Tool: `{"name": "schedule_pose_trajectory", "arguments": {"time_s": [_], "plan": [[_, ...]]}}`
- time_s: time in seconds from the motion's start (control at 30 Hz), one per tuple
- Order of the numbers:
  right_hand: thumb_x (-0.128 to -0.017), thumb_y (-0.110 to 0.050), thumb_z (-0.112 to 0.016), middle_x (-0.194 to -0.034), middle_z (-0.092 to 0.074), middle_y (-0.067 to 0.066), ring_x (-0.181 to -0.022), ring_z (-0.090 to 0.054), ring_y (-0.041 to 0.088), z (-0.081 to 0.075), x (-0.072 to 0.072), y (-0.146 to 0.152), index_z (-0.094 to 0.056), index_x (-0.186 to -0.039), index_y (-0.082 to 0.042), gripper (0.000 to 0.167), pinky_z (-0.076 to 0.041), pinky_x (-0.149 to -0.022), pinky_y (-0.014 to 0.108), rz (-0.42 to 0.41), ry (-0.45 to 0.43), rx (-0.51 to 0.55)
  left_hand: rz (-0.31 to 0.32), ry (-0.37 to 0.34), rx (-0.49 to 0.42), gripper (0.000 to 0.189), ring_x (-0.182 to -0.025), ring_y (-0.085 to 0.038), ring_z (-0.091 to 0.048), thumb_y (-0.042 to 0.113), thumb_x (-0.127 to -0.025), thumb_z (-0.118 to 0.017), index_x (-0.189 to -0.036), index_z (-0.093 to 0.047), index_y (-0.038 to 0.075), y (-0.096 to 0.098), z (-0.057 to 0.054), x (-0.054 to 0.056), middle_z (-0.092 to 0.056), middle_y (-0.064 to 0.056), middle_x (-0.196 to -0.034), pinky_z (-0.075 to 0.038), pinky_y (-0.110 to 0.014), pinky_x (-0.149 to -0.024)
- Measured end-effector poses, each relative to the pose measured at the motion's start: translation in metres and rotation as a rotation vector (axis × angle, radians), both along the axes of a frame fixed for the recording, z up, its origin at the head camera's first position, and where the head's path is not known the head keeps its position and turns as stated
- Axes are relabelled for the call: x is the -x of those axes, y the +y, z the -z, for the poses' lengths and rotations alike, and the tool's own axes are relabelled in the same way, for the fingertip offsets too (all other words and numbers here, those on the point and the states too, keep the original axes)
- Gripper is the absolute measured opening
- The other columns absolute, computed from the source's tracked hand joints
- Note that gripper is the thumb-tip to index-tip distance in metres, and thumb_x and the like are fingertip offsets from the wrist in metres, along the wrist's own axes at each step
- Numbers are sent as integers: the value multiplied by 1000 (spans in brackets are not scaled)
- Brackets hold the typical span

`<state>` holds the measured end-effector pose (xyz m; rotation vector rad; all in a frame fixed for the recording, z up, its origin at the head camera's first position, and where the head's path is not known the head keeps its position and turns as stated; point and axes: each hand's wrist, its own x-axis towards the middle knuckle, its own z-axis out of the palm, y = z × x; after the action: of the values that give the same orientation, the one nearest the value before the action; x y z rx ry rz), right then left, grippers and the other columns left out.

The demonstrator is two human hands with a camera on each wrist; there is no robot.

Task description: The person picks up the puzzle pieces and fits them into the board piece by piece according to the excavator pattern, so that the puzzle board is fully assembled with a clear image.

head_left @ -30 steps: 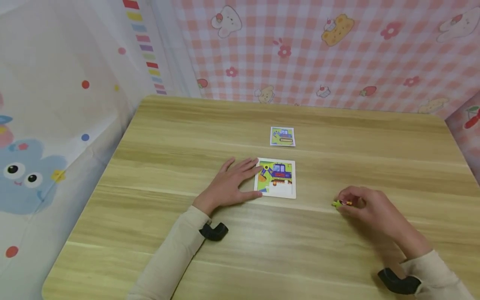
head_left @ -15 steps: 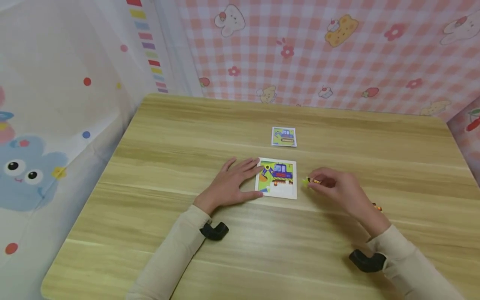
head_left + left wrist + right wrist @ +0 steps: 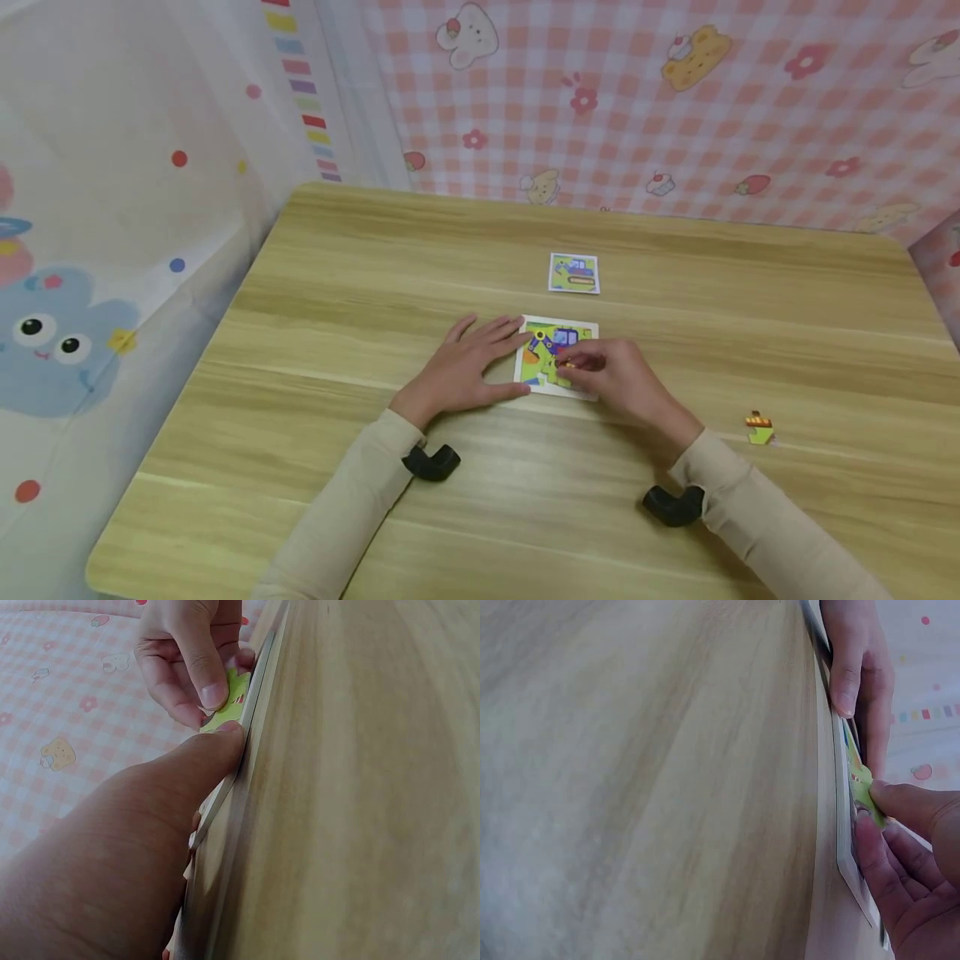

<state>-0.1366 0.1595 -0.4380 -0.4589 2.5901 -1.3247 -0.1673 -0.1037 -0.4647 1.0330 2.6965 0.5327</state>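
A square jigsaw puzzle board [image 3: 529, 321] with a white border and a blue excavator picture lies mid-table. My left hand [image 3: 472, 364] rests flat with spread fingers, its fingertips and thumb touching the board's left edge. Over the board's lower right, my right hand [image 3: 618, 375] pinches a green puzzle piece [image 3: 866, 796] between thumb and fingers. In the left wrist view the same puzzle piece [image 3: 231, 701] stands tilted just above the board. The fingers hide part of the picture in the head view.
One loose puzzle piece [image 3: 761, 429], green with orange, lies on the table right of the board. Behind the board is a small picture card [image 3: 573, 273] of the same excavator. A checked cloth [image 3: 510, 100] hangs behind the wooden table [image 3: 375, 275].
My right hand has carried the puzzle piece leftward from the table's right side to over the board. The other loose piece has come into full view. My left hand stays put.
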Motion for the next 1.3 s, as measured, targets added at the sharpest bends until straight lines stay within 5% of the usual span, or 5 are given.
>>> {"name": "schedule_pose_trajectory", "arguments": {"time_s": [1.07,1.3], "plan": [[-95,-2,-72,-106,-71,12,-97,-67,25,3,-4,-8,-79,-107,0,14,-57,-84,42,-106,124,-147,4,-20,-4,83,-159,-14,-11,69,-97,-53,-164,-30,27,2,-1,-1,-17,6,-172,5,-46,-127],[-95,0,-72,-107,-71,14,-97,-68,26,2,-4,-8,-78,-113,1,20,-58,-86,44,-187,243,-222,2,-22,1,82,-159,-14,-11,68,-97,-54,-164,-30,27,3,-3,-1,-17,6,-172,5,-46,-127]]}}
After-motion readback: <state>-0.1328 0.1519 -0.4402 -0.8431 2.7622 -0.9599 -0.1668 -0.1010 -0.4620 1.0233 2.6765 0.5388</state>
